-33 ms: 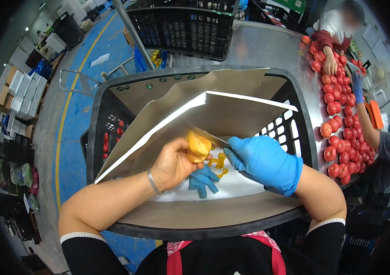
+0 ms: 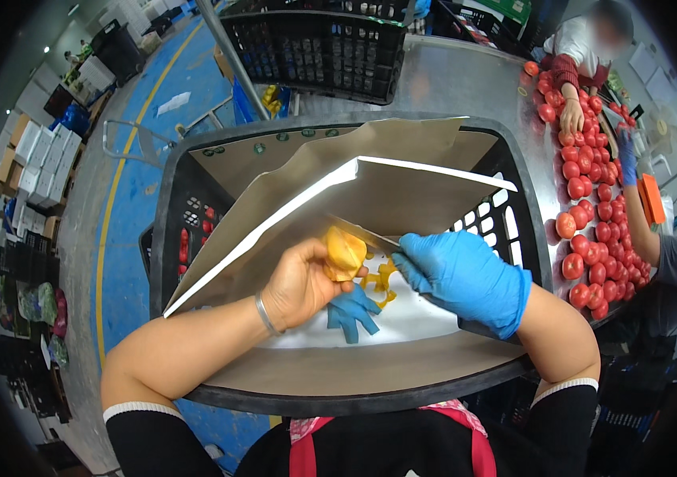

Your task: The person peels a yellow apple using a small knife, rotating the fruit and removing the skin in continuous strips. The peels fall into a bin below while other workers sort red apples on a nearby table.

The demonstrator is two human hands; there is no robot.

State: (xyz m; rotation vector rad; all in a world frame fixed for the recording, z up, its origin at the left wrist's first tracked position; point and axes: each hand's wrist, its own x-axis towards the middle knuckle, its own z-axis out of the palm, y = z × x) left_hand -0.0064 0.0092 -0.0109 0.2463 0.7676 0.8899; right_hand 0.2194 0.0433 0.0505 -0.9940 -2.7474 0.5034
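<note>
Knife (image 2: 364,234) handle: concealed by the gloved right hand (image 2: 470,282), fingers clenched around it. Left hand (image 2: 303,285): palm turned inward, fingers grasping the yellow pepper (image 2: 345,253) above the black crate (image 2: 354,401); pepper's underside partly hidden.

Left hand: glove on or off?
Off: the left hand is bare around the yellow produce; a blue glove lies loose on the white sheet.

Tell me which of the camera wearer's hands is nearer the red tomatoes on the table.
Right: the right hand, holding the knife, is left of the tomatoes; the left hand, holding yellow produce, is farther left.
</note>
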